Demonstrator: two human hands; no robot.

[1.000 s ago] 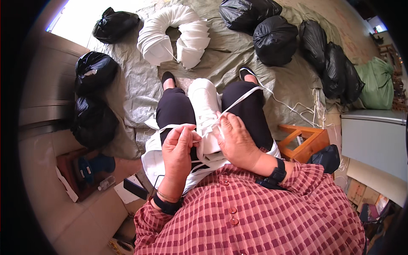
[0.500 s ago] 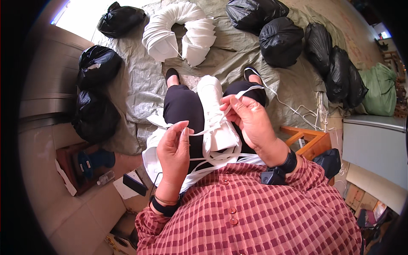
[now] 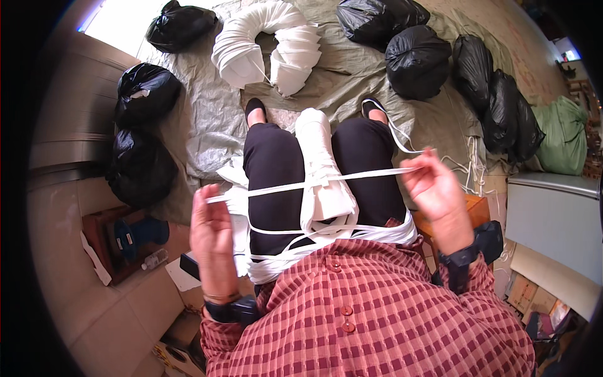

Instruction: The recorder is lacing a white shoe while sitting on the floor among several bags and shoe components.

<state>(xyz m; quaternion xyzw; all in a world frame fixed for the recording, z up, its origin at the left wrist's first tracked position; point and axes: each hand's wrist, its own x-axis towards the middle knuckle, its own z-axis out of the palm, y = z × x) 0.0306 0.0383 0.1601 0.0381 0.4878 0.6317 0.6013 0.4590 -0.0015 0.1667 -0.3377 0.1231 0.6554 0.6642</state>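
A flat white tape is stretched nearly straight above my lap, from one hand to the other. My left hand pinches it at one end, over the left thigh's outer side. At the other end my right hand pinches it beyond the right knee, and a loose length runs on from there toward my right shoe. Beneath the tape, a folded bundle of white cloth lies lengthwise between my thighs. Loops of white tape are heaped across my lap, against my checked shirt.
A curled stack of white pieces lies on the grey-green sheet ahead. Black bags stand to both sides, with a green bag at far right. A wooden stool is by my right arm; a blue spool sits at left.
My hands have moved apart, left hand to the left and right hand to the right. The tape between them has gone from slack to stretched across my lap.
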